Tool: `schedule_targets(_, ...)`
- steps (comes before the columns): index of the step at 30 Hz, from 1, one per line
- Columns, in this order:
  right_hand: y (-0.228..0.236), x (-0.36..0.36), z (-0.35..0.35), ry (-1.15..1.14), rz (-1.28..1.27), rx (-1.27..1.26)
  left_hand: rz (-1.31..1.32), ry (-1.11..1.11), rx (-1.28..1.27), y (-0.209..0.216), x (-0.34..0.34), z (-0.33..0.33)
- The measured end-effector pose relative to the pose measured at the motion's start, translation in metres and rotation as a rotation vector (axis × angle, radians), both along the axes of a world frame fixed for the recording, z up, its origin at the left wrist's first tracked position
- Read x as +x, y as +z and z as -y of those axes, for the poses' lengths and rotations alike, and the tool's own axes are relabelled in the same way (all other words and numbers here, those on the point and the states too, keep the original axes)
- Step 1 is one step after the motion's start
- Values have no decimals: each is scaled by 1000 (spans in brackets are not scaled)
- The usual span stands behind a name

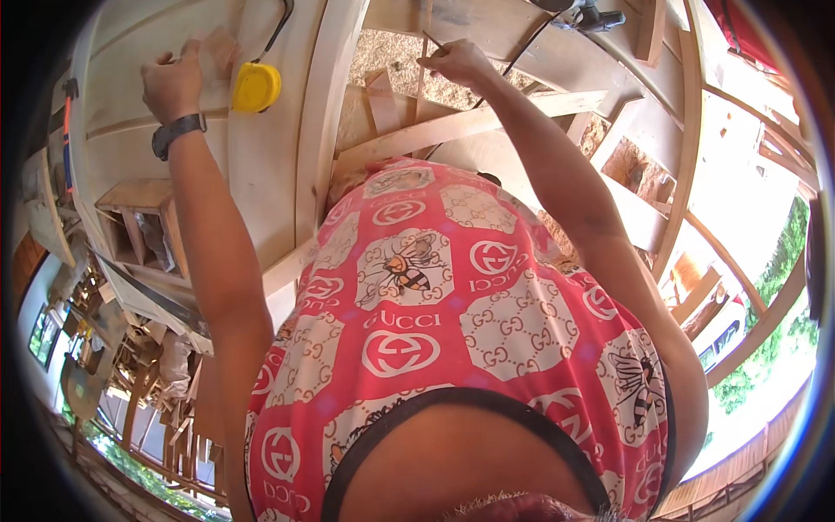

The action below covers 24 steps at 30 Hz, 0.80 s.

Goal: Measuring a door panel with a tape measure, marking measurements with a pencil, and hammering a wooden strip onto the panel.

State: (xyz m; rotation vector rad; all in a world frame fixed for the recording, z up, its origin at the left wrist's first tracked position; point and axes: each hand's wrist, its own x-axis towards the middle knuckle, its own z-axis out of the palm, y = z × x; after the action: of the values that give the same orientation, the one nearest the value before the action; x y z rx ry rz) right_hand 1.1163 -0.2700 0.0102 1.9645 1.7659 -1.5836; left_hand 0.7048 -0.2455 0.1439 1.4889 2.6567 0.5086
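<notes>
My left hand, with a dark band on its wrist, is closed over a pale wooden panel. Beside its fingers is a tan flat piece; what the fingers hold, if anything, is hidden. A yellow tape measure lies on the panel to the right of that hand. Farther right, my right hand is pinched on a thin, pencil-like stick. That hand is over an opening in the wooden frame, next to a narrow upright strip.
A slanting wooden slat crosses in front of my body. An open wooden box stands at the left, below the panel. A dark tool lies at the far right on the boards. Stacked wood pieces fill the lower left.
</notes>
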Motion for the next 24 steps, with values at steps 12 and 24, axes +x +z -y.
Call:
schedule_targets(12,105,16,-63,-527,-450,578,375,-252,175,29,99,123)
schedule_targets(24,103,43,-81,-596,-552,714,223,-684,-339,-60,208,153)
